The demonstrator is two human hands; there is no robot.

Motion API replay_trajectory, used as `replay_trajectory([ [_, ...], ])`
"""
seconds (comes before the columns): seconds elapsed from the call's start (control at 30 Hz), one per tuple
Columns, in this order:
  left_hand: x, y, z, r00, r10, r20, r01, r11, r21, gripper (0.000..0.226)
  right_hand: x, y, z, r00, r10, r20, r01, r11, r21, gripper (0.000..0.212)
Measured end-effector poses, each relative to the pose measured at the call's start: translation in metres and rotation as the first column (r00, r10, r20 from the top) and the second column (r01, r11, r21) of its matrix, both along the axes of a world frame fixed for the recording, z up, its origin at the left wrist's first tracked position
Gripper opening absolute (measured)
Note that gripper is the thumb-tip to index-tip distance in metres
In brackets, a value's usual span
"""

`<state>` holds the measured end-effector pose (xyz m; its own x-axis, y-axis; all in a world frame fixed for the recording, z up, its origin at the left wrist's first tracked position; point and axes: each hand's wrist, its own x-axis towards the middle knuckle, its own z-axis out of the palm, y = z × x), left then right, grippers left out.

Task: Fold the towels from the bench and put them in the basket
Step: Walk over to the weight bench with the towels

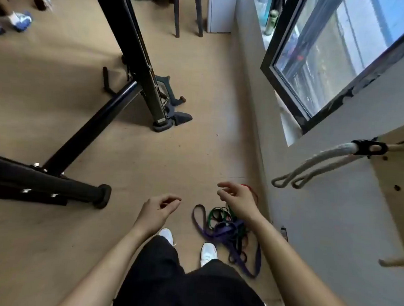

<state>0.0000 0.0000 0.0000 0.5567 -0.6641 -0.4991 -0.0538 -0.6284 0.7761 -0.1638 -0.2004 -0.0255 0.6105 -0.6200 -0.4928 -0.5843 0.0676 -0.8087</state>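
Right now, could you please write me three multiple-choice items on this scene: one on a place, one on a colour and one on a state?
1. Where does the tangle of purple and green elastic bands lie? A) on the tan floor beside the right white shoe; B) on a window sill; C) over a black frame.
2. What colour are the person's shoes? A) black; B) white; C) red.
3. What do the left grip and right grip hold? A) a towel each; B) nothing; C) the bands.
Answers: 1 A, the bands rest on the floor next to that shoe. 2 B, both toes show white. 3 B, both grips are loosely curled and empty.
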Motion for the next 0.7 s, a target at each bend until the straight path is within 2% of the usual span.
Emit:
replay_trajectory([
  [0.23,0.068,-0.038,-0.009,0.996,0.065,-0.057,-0.065,0.998,-0.006,0.016,0.063,-0.034,0.005,0.998,-0.012,-0.059,0.012,1.0,-0.003,0.021],
  [0.4,0.149,-0.082,-0.017,0.997,-0.018,-0.074,0.017,1.0,-0.022,0.008,0.125,-0.065,0.018,0.995,-0.013,-0.104,0.005,0.997,-0.074,0.025],
  [0.47,0.181,-0.098,-0.019,0.997,-0.032,-0.069,0.029,0.999,-0.043,0.017,0.146,-0.076,0.019,0.993,-0.02,-0.113,0.009,0.995,-0.098,0.025],
  [0.53,0.213,-0.118,-0.023,0.996,-0.055,-0.067,0.051,0.997,-0.058,0.018,0.165,-0.09,0.022,0.993,-0.042,-0.114,0.03,0.994,-0.109,0.023],
  [0.63,0.249,-0.153,-0.024,0.994,-0.097,-0.059,0.094,0.994,-0.054,0.008,0.186,-0.112,0.026,0.989,-0.093,-0.114,0.082,0.992,-0.096,0.021],
  [0.7,0.265,-0.179,-0.021,0.992,-0.109,-0.056,0.106,0.992,-0.066,0.012,0.194,-0.128,0.026,0.985,-0.129,-0.112,0.12,0.989,-0.083,0.019],
])
